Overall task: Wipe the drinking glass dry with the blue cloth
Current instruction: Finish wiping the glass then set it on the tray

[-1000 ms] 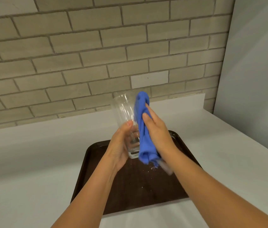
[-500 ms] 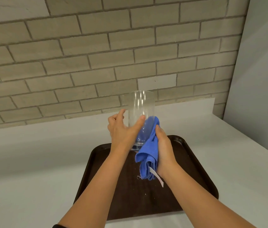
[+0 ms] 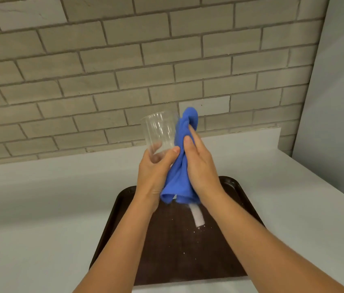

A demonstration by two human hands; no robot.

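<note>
A clear drinking glass is held up in the air, mouth upward and tilted slightly left, above the tray. My left hand grips its lower part from the left, thumb across the front. The blue cloth runs along the glass's right side from above the rim down past its base. My right hand presses the cloth flat against the glass, fingers pointing up. The glass's base is hidden behind my left hand and the cloth. A white label hangs from the cloth's lower end.
A dark brown tray with scattered water drops lies on the pale grey counter below my hands. A beige brick wall rises behind the counter. A plain grey wall bounds the right side.
My right hand has slid the cloth upward along the glass's right side, from near the base to above the rim. The glass has tilted a little to the left.
</note>
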